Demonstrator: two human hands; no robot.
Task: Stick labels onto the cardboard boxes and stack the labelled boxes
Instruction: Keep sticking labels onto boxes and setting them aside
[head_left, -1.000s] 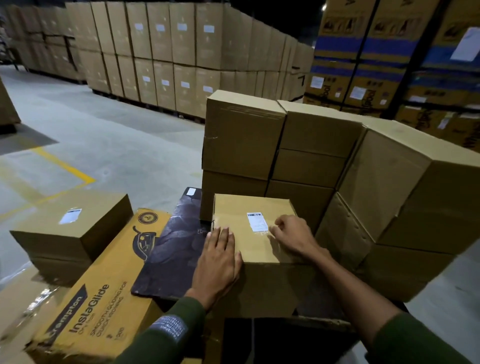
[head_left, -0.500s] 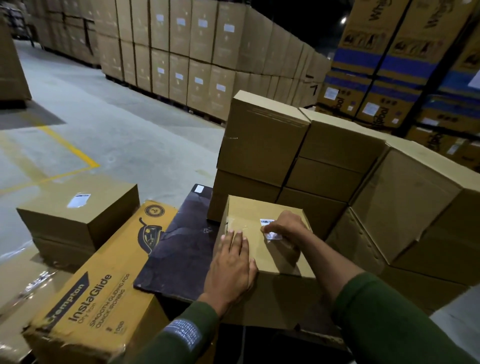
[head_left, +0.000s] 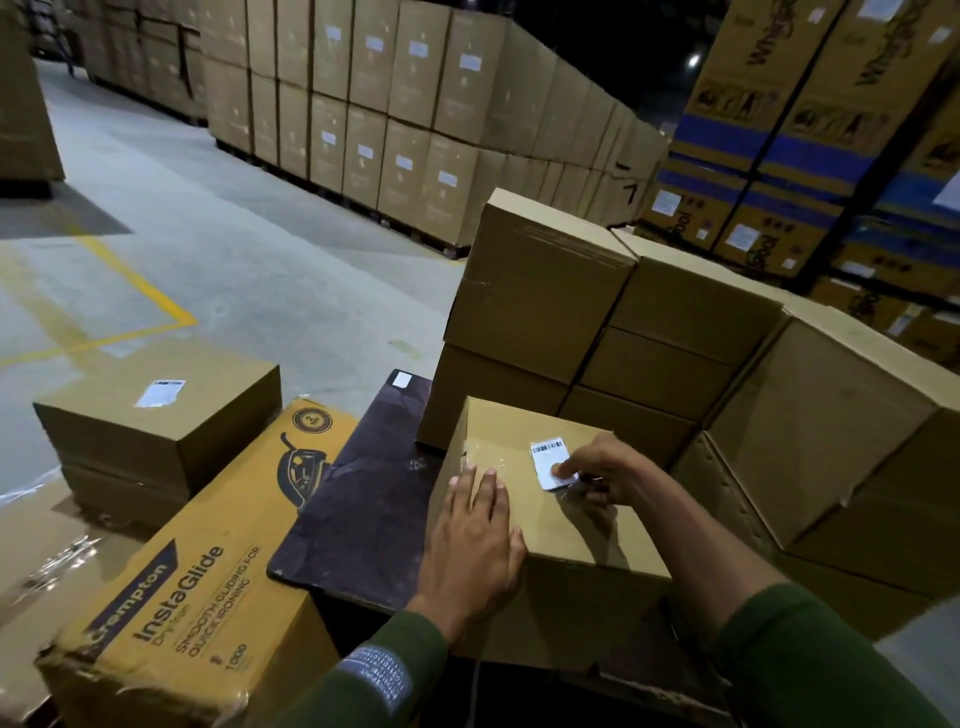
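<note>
I see a grey concrete floor (head_left: 218, 228) with yellow line markings (head_left: 150, 291), dim lighting, and one ceiling lamp (head_left: 693, 61) glowing overhead.

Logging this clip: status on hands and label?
Left hand flat on box. Right hand fingertip pressing label onto the top. Nothing in the way.

Left hand (head_left: 475, 540) flat on box (head_left: 566, 525), right hand (head_left: 608, 470) pressing label (head_left: 545, 460)

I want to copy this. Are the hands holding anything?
Nothing is gripped. The left hand lies flat on the box top's near-left edge; a right hand fingertip presses the label.
</note>
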